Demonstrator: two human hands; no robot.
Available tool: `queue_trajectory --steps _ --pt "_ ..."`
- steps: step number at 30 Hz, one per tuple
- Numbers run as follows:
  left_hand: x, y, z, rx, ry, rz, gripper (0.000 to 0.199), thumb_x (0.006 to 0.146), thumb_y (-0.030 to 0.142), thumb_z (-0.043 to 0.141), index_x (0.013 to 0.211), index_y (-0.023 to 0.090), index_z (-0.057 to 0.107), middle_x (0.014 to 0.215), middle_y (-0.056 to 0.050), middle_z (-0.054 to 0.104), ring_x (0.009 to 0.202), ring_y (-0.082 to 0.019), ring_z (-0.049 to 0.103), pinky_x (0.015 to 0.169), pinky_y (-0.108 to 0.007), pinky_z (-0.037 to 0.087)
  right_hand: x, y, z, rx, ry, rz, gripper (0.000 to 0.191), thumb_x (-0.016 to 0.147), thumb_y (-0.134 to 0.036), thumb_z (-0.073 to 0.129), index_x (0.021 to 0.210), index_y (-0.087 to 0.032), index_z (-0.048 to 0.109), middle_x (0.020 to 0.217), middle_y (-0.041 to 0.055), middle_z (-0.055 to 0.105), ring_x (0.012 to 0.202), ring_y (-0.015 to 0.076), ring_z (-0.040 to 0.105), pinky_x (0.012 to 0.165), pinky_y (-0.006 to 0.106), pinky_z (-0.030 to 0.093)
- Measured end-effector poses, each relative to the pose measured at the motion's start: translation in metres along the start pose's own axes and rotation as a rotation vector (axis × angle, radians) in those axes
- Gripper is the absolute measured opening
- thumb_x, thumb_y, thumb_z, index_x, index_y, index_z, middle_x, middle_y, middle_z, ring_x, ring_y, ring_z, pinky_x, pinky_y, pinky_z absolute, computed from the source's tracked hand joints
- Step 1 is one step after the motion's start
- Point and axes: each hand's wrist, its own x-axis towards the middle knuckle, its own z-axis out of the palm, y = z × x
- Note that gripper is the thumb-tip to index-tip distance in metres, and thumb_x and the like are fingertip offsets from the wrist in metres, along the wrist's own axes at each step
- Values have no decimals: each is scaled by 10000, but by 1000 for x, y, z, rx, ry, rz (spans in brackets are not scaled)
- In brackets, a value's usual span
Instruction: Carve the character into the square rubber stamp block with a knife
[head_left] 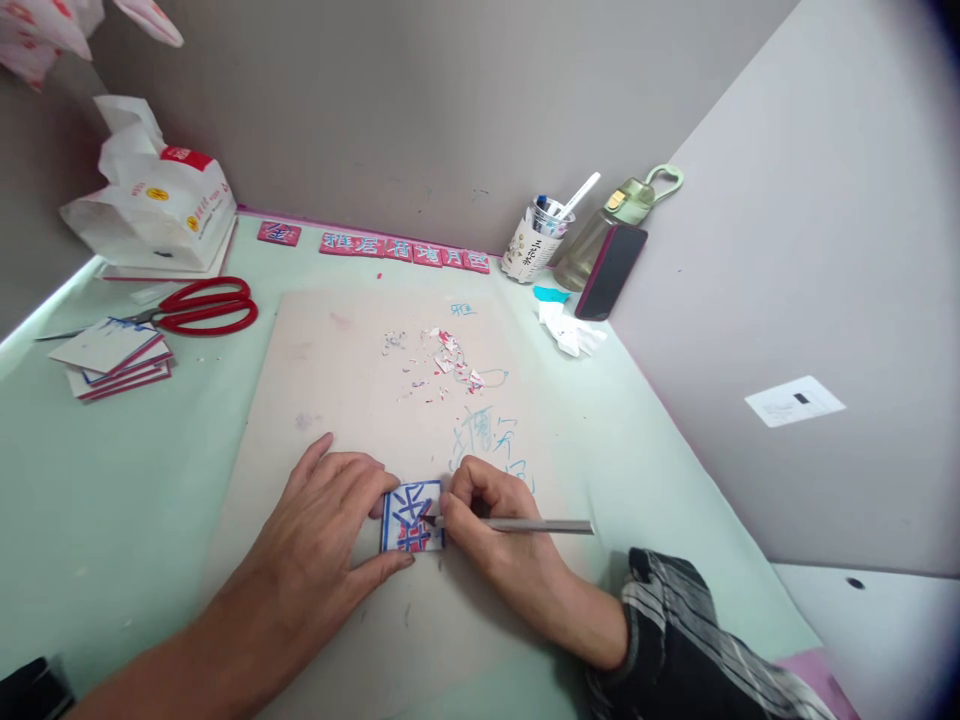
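card (411,514), lower centre of frame, roughly square, lies between both hands: left hand (322,520) holds its left and lower edges with finger and thumb; right hand (499,525), by its right edge, pinches a knife (551,526) lying left-right, tip over the card.

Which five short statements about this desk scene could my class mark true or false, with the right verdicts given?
1. The right hand holds a knife. True.
2. The left hand is holding the scissors. False: the left hand steadies a small tile, while the scissors lie on the table.
3. The phone partly hides the bottle. True.
4. The cup is full of flowers. False: the cup holds pens.
5. Scraps lie on the mat. True.
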Motion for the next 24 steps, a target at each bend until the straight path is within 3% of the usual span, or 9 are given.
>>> queue_trajectory --steps 5,11,24 --pt "-1 -1 0 35 19 -6 483 795 297 830 1161 220 525 1099 -84 585 1143 -351 570 1105 -676 320 -1 0 1 51 2 37 235 856 -263 575 672 -226 433 639 -43 486 626 128 411 591 263 342" --pt "-3 -3 1 37 15 -19 504 798 291 830 1185 244 510 1072 -62 640 1183 -361 586 1122 -662 280 0 -1 0 98 17 -1 253 853 -264 581 658 -231 424 619 -49 468 607 126 399 569 258 342" --pt "-2 -1 3 42 26 -8 477 820 329 817 1174 230 512 1080 -68 649 1189 -349 582 1130 -627 274 2 0 -1 -34 45 -36 238 848 -250 547 651 -232 415 598 -61 438 573 114 371 539 255 298"
